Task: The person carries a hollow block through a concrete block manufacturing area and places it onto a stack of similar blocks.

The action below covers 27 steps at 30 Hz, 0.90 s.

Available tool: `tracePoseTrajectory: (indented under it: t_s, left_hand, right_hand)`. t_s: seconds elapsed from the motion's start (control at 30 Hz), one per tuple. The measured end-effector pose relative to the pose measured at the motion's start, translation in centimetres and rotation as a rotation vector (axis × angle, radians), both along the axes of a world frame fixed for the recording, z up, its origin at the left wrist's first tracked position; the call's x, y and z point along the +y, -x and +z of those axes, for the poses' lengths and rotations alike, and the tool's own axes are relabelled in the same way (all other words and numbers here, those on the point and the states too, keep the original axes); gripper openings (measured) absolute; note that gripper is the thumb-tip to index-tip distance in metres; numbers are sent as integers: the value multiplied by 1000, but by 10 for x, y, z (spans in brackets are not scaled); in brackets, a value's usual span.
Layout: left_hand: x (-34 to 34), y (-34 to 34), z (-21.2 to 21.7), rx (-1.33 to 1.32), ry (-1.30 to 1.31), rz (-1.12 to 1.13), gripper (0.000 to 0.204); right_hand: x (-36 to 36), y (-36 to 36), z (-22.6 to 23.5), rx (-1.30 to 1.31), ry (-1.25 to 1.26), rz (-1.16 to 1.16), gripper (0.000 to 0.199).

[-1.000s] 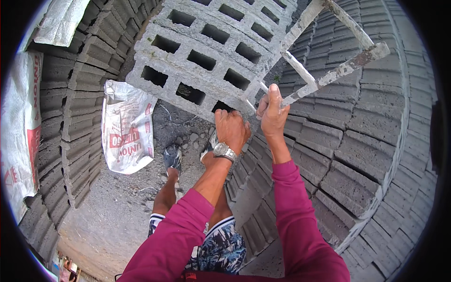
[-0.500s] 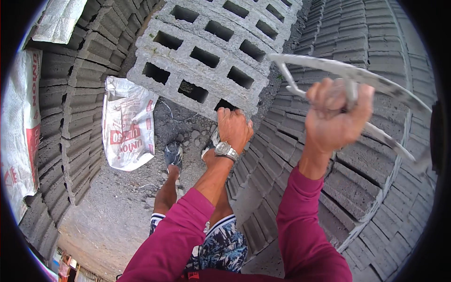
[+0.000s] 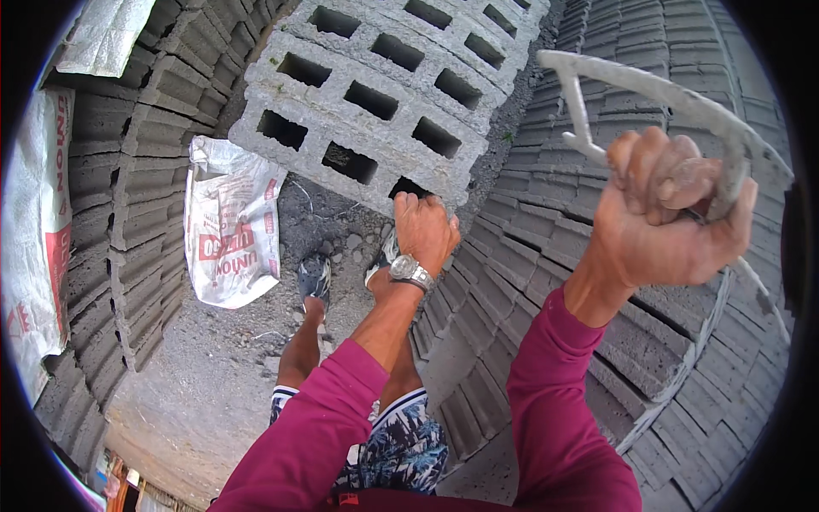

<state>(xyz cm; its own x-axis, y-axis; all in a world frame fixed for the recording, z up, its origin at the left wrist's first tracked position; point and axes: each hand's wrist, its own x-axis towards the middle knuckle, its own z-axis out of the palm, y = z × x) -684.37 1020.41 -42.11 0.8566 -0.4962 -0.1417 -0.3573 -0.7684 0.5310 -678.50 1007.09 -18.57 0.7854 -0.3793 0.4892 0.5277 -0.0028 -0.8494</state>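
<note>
My left hand point(image 3: 425, 229), with a metal watch point(image 3: 409, 270) at its wrist, is closed over the near right edge of a hollow concrete block point(image 3: 311, 175). Its fingertips reach into that block's nearest hole. This block is the nearest in a row of hollow blocks lying side by side, holes facing up. Raised at the right, my right hand point(image 3: 674, 218) is wrapped round the grip of a pale, scuffed metal frame tool point(image 3: 644, 77). Its bent arms spread out to the left and right of my fist, apart from the blocks. My palm hides part of the grip.
Tall stacks of grey concrete blocks flank me on the left point(image 3: 153, 247) and right point(image 3: 631, 358). A white printed sack point(image 3: 235, 235) lies on the gritty ground by my feet point(image 3: 316, 277). More sacks point(image 3: 38, 222) hang over the left stack.
My right hand has moved right, carrying the metal frame tool with it, farther from the row of blocks. The left hand keeps its hold on the near block.
</note>
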Motion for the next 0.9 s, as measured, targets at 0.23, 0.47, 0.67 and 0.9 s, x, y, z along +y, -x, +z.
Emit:
tracePoseTrajectory:
  t_s: [0.23, 0.47, 0.67, 0.9]
  left_hand:
    - [1, 1, 1, 14, 18, 12, 34]
    - [-2, -1, 2, 36, -2, -12, 36]
    - [12, 1, 2, 27, -39, -19, 39]
    - [8, -5, 0, 91, -67, -26, 40]
  right_hand:
    - [35, 46, -177, 826, -41, -338, 51]
    - [27, 35, -155, 786, -139, -329, 42]
    - [23, -21, -34, 207, -41, -177, 53]
    - [43, -22, -71, 458, -17, -327, 41]
